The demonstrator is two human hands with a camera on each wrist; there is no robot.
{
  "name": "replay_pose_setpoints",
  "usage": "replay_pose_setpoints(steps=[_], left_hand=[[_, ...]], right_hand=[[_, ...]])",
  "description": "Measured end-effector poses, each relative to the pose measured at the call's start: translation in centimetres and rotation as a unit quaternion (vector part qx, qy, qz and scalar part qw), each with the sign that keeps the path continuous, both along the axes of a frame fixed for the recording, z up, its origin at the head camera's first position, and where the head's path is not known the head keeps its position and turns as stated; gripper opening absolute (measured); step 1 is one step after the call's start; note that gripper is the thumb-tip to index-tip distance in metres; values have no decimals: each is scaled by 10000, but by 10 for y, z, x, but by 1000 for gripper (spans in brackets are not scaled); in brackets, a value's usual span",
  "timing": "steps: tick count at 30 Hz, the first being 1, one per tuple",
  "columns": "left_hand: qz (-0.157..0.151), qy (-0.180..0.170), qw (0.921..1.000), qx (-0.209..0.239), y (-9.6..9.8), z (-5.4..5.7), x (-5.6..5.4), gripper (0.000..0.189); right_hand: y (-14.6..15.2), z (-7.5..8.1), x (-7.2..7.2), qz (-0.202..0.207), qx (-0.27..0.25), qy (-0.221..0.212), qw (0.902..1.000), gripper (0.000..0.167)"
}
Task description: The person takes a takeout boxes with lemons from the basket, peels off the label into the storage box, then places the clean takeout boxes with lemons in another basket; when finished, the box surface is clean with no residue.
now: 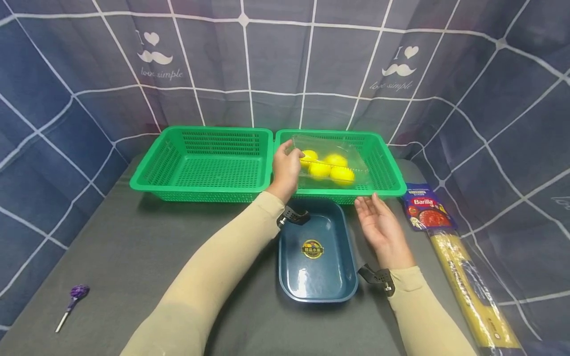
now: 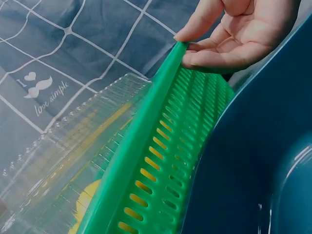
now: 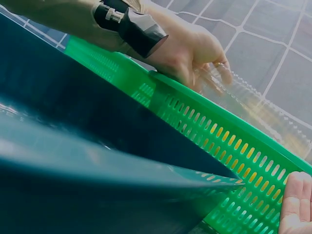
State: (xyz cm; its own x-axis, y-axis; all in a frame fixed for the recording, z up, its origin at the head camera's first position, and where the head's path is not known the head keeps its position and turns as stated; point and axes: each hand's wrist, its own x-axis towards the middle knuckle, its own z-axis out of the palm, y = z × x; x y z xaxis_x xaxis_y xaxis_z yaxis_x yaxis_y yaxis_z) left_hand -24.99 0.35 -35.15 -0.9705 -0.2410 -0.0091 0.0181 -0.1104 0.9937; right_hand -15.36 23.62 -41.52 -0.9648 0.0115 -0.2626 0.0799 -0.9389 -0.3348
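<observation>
My left hand [image 1: 286,170] pinches the left edge of a clear plastic box [image 1: 352,148] holding several yellow, lemon-like fruits [image 1: 342,175]. The box lies tilted within the right green basket [image 1: 396,184]. From the right wrist view, the left hand [image 3: 187,53] reaches over the basket's rim. Palm up, my right hand [image 1: 380,227] is at the basket's front side, with its fingers [image 3: 296,197] fairly straight against the slotted wall. In the left wrist view, the right hand's thumb [image 2: 199,24] is by the rim. Between the forearms stands a dark blue tray [image 1: 331,272].
A second green basket [image 1: 213,173] adjoins on the left. At the right lie a Barilla sauce pouch [image 1: 427,207] and a long bag of spaghetti [image 1: 472,291]. A purple lollipop [image 1: 77,292] lies at the left front. Grid-patterned cloth [image 1: 276,59] hangs behind.
</observation>
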Motion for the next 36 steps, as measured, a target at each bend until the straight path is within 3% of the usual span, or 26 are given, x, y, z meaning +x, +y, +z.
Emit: replay_pose_setpoints(steps=[9, 20, 27, 36], left_hand=[[-174, -241, 9991, -314, 5, -1, -5, 65], [-809, -515, 9947, -359, 1, -6, -10, 66], [-903, -711, 9878, -1053, 1, -4, -9, 67], [-1076, -1076, 9753, -1601, 4, -5, -12, 71]], right_hand=[[1, 0, 0, 18, -22, -24, 10000, 7], [0, 1, -1, 40, -95, -87, 9999, 5], [-1, 1, -2, 56, -95, -96, 9999, 6], [0, 1, -1, 113, 94, 43, 9999, 7]])
